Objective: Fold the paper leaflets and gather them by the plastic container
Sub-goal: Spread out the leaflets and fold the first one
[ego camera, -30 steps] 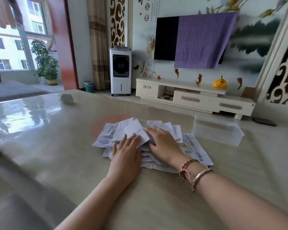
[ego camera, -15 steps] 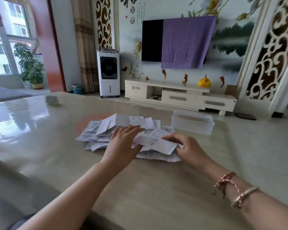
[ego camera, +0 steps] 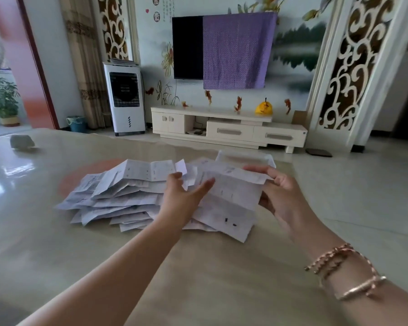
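A loose heap of white printed leaflets lies on the glossy beige table. My right hand pinches the right edge of one creased leaflet and holds it up above the right end of the heap. My left hand is at the sheet's left side, fingers spread and relaxed, thumb toward the paper. A clear plastic container stands just behind the raised sheet, partly hidden by it.
A small grey lump sits at the table's far left. Beyond the table are a white TV cabinet, an air cooler and tiled floor to the right. Bracelets circle my right wrist.
My right hand left the heap, took a leaflet by its right edge and raised it. My left hand lifted off the pile toward that sheet. The camera view swung left.
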A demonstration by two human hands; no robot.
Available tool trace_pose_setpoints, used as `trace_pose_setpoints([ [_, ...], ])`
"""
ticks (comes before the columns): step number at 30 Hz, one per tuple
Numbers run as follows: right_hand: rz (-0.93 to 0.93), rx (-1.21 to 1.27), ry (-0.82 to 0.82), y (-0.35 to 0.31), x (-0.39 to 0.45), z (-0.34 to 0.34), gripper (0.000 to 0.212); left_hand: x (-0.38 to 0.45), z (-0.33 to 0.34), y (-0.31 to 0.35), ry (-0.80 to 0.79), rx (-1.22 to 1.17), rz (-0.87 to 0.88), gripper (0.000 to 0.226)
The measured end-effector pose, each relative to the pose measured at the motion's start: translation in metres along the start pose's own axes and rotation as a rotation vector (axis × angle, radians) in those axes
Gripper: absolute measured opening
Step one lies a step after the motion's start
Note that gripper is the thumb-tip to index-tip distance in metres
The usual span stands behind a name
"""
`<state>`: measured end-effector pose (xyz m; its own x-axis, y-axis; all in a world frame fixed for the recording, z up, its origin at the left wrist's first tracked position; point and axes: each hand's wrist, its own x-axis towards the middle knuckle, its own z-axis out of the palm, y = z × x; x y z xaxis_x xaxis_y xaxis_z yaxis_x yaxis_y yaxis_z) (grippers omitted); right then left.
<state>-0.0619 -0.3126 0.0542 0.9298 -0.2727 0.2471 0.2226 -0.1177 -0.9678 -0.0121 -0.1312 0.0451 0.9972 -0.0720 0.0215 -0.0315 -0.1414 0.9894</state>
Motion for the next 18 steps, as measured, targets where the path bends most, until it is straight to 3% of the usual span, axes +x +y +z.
trace_pose_setpoints([
  [2, 0.002, 0.071, 0.069, -0.005, -0.003, 0.002, 0.021, -0.006, 0.009, -0.004, -0.062, -0.171, -0.099, 0.087],
  [5, 0.021, 0.137, 0.110, -0.004, -0.017, 0.007, 0.019, -0.020, 0.021, -0.011, -0.128, -0.323, -0.191, 0.061],
  [11, 0.081, 0.308, 0.021, -0.005, -0.036, 0.015, 0.026, -0.039, 0.016, -0.012, -0.213, -0.624, -0.265, 0.049],
  [15, 0.040, 0.121, -0.157, -0.006, -0.040, 0.015, 0.039, -0.041, 0.009, -0.011, -0.208, -0.691, -0.192, 0.036],
  [18, -0.079, -0.073, -0.277, -0.009, -0.043, 0.010, 0.031, -0.039, 0.005, -0.009, -0.149, -0.646, -0.138, 0.035],
])
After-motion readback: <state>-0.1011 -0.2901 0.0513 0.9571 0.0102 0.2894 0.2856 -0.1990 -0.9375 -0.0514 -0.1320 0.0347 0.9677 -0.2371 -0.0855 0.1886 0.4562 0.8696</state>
